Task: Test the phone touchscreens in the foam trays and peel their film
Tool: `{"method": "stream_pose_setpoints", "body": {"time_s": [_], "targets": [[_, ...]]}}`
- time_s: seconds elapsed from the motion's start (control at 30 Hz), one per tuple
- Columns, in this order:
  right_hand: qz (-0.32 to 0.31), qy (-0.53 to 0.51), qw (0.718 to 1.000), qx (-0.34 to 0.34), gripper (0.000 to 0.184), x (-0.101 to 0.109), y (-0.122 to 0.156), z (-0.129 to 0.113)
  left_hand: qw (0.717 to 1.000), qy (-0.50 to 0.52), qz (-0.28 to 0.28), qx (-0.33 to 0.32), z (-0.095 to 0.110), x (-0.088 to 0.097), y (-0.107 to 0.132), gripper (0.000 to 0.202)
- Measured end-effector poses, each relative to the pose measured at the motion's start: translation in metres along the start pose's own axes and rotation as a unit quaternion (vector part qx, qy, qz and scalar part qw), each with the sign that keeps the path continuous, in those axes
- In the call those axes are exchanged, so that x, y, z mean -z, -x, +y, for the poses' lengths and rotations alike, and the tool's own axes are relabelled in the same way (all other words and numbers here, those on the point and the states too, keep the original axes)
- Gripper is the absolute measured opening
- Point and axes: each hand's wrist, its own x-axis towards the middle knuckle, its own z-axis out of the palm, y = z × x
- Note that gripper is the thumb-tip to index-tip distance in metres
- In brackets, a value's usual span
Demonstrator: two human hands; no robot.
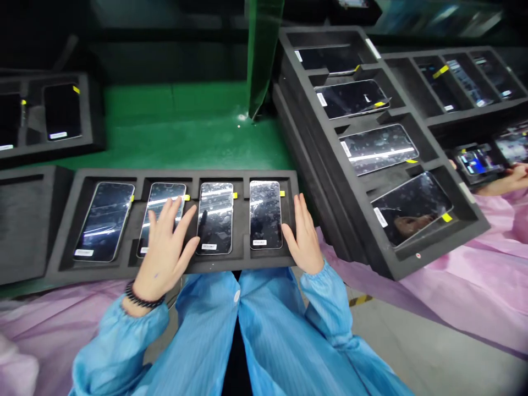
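In front of me lies a black foam tray point(165, 269) with phone screens in its compartments. Each screen has a white label at its lower end and a yellow tab at its upper right. My left hand point(165, 247) is spread over the second phone screen point(167, 190) from the left and partly hides it; whether the fingertips touch it I cannot tell. The third phone screen point(215, 220) lies just right of that hand. At the tray's right end, my right hand point(304, 236) is open beside the rightmost phone screen point(265, 214), thumb near its edge.
A tall stack of black trays point(330, 192) stands close on the right, its top one holding phone screens. Further trays point(93, 129) sit at the left. A green post point(264, 55) rises behind the green bench point(185, 137). A co-worker's hand point(505, 181) shows at far right.
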Motion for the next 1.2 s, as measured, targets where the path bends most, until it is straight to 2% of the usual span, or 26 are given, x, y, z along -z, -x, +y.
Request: {"method": "stream_pose_setpoints", "body": {"time_s": [0.1, 0.17, 0.27, 0.33, 0.37, 0.43, 0.5, 0.6, 0.67, 0.87, 1.07, 1.2], "targets": [[0.001, 0.004, 1.0, -0.001, 0.072, 0.001, 0.0, 0.001, 0.999, -0.007, 0.049, -0.019, -0.004, -0.017, 0.012, 0.071], [-0.002, 0.011, 1.0, 0.018, 0.073, 0.003, -0.001, 0.002, 0.995, -0.015, 0.068, -0.075, -0.005, -0.019, 0.015, 0.07], [-0.007, 0.032, 0.992, 0.123, 0.056, 0.009, -0.004, 0.002, 0.985, -0.009, 0.074, -0.154, -0.006, -0.015, 0.018, 0.065], [-0.01, 0.039, 0.98, 0.194, 0.038, 0.012, -0.008, 0.001, 0.984, 0.002, 0.065, -0.168, -0.006, -0.013, 0.018, 0.063], [-0.013, 0.04, 0.977, 0.209, 0.031, 0.013, -0.009, 0.001, 0.984, 0.001, 0.053, -0.168, -0.006, -0.013, 0.017, 0.061], [-0.024, 0.044, 0.98, 0.192, 0.028, 0.013, -0.013, 0.001, 0.988, -0.019, 0.02, -0.15, -0.006, -0.014, 0.014, 0.06], [-0.029, 0.054, 0.987, 0.146, 0.038, 0.012, -0.016, 0.001, 0.994, -0.037, -0.005, -0.107, -0.006, -0.016, 0.009, 0.061], [-0.008, 0.058, 0.993, 0.103, 0.057, 0.01, -0.017, -0.001, 0.999, -0.023, 0.013, -0.038, -0.004, -0.019, 0.001, 0.065], [0.003, 0.05, 0.994, 0.101, 0.058, 0.009, -0.017, -0.003, 0.999, -0.007, 0.033, -0.02, -0.003, -0.02, -0.002, 0.064], [-0.008, 0.045, 0.993, 0.112, 0.052, 0.007, -0.017, -0.008, 0.999, 0.004, 0.036, -0.013, 0.0, -0.022, -0.012, 0.061], [0.019, 0.074, 0.991, 0.111, 0.045, 0.006, -0.032, -0.011, 0.999, -0.003, 0.041, -0.008, 0.004, -0.024, -0.028, 0.056], [0.039, 0.085, 0.983, 0.155, 0.031, 0.01, -0.03, -0.011, 0.999, -0.027, 0.015, -0.012, 0.005, -0.021, -0.016, 0.049]]}}
